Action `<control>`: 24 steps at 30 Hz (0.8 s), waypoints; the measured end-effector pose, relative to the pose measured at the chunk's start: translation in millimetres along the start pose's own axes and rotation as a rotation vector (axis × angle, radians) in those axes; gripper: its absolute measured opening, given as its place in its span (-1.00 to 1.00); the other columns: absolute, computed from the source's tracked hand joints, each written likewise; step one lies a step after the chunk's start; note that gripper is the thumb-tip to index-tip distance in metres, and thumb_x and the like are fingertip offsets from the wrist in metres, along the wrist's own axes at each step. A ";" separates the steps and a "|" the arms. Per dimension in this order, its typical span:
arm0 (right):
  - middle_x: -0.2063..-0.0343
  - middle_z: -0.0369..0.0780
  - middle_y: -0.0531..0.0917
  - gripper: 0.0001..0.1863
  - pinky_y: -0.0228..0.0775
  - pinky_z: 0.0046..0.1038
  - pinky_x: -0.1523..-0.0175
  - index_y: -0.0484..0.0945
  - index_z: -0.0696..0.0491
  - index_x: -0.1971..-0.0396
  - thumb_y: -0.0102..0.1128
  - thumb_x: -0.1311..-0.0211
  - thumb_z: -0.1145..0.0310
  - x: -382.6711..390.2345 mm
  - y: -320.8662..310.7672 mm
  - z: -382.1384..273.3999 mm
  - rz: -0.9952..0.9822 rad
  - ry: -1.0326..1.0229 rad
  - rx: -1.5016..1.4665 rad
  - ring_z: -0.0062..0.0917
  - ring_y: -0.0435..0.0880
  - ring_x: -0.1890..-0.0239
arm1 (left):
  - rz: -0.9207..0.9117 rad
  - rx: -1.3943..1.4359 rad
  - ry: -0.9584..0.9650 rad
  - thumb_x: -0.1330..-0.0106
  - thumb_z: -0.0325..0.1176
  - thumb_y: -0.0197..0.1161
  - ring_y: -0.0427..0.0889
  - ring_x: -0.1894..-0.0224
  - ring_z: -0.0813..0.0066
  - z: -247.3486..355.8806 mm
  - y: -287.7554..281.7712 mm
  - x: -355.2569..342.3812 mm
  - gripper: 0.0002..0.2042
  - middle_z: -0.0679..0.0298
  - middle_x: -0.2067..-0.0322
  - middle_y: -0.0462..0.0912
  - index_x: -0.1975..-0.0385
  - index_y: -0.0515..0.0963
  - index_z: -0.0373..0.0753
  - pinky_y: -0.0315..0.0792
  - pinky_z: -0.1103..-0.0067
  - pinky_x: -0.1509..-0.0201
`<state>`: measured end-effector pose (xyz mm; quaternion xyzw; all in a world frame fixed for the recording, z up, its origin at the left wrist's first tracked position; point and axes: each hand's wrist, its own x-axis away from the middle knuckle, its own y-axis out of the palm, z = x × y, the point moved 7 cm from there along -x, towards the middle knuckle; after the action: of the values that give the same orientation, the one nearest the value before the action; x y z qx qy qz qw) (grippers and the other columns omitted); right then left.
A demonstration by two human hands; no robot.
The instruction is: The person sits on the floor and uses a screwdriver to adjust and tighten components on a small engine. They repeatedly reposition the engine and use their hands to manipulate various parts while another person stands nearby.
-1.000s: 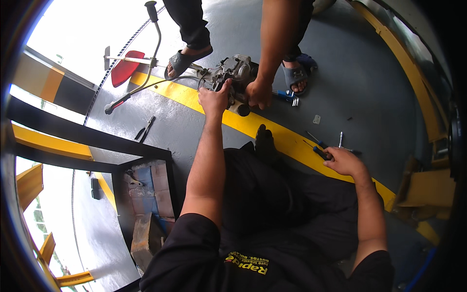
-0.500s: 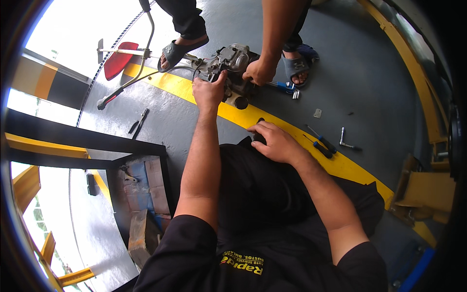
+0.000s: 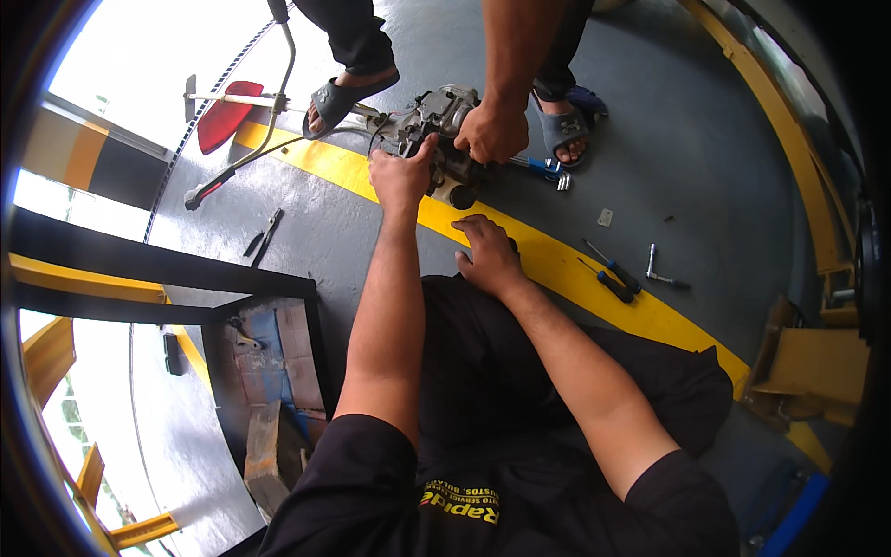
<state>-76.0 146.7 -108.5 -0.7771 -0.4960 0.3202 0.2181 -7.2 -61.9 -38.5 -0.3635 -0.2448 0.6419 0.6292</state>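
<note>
A brush cutter lies on the grey floor, its engine [image 3: 450, 111] dirty silver and black, with a red guard [image 3: 223, 121] and bent handlebar [image 3: 278, 102] off to the left. My left hand [image 3: 399, 178] grips the near left side of the engine, thumb up on top; its other fingers are partly hidden. Below the engine, my right hand [image 3: 487, 252] hovers over the yellow stripe and my dark trousers, fingers stretched out. Something dark, which I cannot make out, shows beside its knuckles. Across from me, another person's fist [image 3: 494, 135] is on the right end of the engine.
Hex keys in a blue holder [image 3: 546, 167] lie right of the engine. Farther right are two screwdrivers [image 3: 616, 286], an angled socket wrench [image 3: 661, 271] and a small pale plate [image 3: 605, 217]. Pliers [image 3: 267, 238] lie left. A black frame [image 3: 158, 255] and wooden block [image 3: 269, 457] stand near-left. The other person's sandalled feet flank the engine.
My right hand has moved left and slightly up, its fingers now reaching past the trousers. The other person's fist has lifted and shifted slightly on the engine. My left hand stays nearly still.
</note>
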 end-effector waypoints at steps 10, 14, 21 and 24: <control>-0.08 -0.23 0.64 -0.56 0.42 -0.36 -0.30 0.52 0.14 -0.20 0.26 -0.34 0.45 -68.0 17.9 -2.8 0.069 0.466 -1.128 -0.45 0.61 -0.18 | -0.030 0.021 0.047 0.10 0.48 0.56 0.65 -0.13 -0.22 -5.9 5.0 -7.0 0.09 -0.29 0.02 0.64 0.03 0.49 -0.64 0.53 0.21 -0.23; -0.10 -0.22 0.65 -0.47 0.41 -0.45 -0.23 0.48 0.14 -0.30 0.16 -0.30 0.56 -86.4 24.9 -24.3 0.100 0.527 -1.432 -0.54 0.60 -0.10 | -0.063 0.002 0.018 0.15 0.49 0.58 0.62 -0.16 -0.21 -2.4 3.1 -7.4 0.14 -0.30 -0.01 0.63 0.02 0.48 -0.67 0.51 0.22 -0.26; -0.23 -0.16 0.59 -0.37 0.32 -0.40 -0.40 0.39 0.20 -0.38 0.13 -0.25 0.62 -76.0 12.5 -37.2 0.214 0.394 -1.418 -0.43 0.53 -0.29 | -0.100 0.042 -0.017 0.17 0.47 0.61 0.61 -0.18 -0.20 2.1 2.6 -3.8 0.13 -0.31 -0.03 0.61 0.02 0.48 -0.67 0.49 0.22 -0.30; -0.27 -0.14 0.55 -0.36 0.29 -0.37 -0.44 0.36 0.20 -0.40 0.13 -0.28 0.60 -75.6 12.5 -33.5 0.196 0.374 -1.303 -0.40 0.46 -0.38 | -0.115 0.053 -0.037 0.16 0.44 0.63 0.61 -0.19 -0.20 2.0 2.9 -3.4 0.13 -0.30 -0.03 0.62 -0.01 0.46 -0.67 0.49 0.21 -0.31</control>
<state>-67.1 72.0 -71.9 -0.8334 -0.4688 -0.1650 -0.2418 -10.7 -65.2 -39.0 -0.3204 -0.2598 0.6173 0.6699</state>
